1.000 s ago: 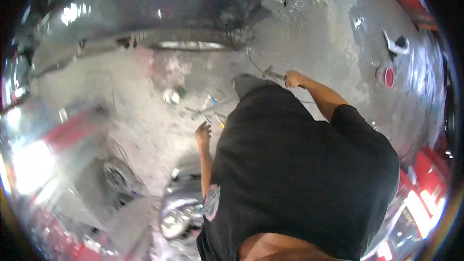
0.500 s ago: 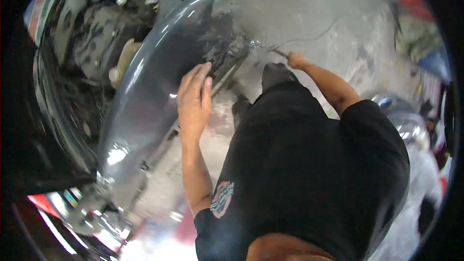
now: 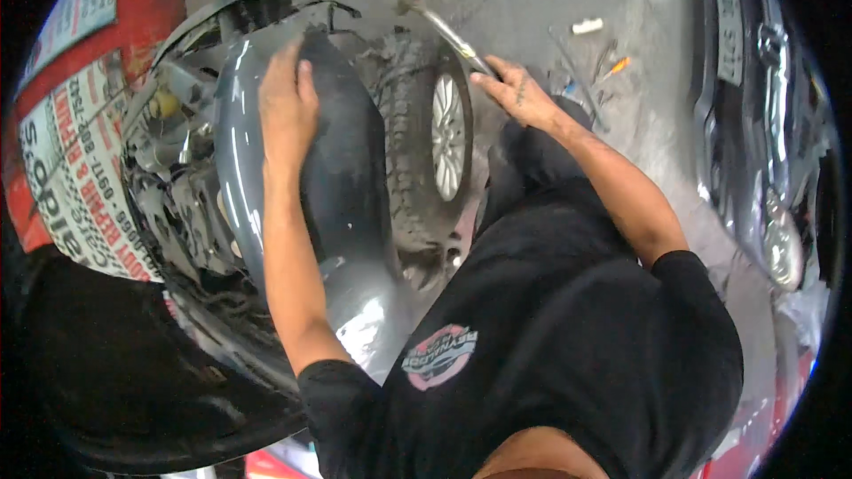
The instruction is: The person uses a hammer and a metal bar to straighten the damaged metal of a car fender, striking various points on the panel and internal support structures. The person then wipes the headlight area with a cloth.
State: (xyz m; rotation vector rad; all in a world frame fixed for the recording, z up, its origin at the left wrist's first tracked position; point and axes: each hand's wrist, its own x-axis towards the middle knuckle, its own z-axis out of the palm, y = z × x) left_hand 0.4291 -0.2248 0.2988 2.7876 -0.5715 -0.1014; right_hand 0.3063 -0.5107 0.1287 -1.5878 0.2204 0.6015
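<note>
My left hand (image 3: pixel 287 106) lies flat along the upper part of a glossy dark grey car fender (image 3: pixel 348 168), fingers stretched out with the thumb apart. The far fingertips are a little blurred. To the right, my right hand (image 3: pixel 522 96) is wrapped round the grip of a hammer (image 3: pixel 454 39). Its metal shaft slants up and left, and the head is in the air beyond the wheel, apart from the fender. Below the hammer stands the car's wheel (image 3: pixel 448 137), with silver spokes and a knobbly, dusty tyre.
The exposed engine bay (image 3: pixel 182 155) is left of the fender, with a printed banner (image 3: pixel 84 168) beyond it. Several tools, among them an orange-handled screwdriver (image 3: pixel 619 66), and a white object (image 3: pixel 587 27) lie on the concrete floor. Another dark car (image 3: pixel 735 115) stands at the right.
The view has turned, bringing the wheel into sight. My left hand has shifted along the fender. The hammer in my right hand is raised and shows fully, its head pointing up and left.
</note>
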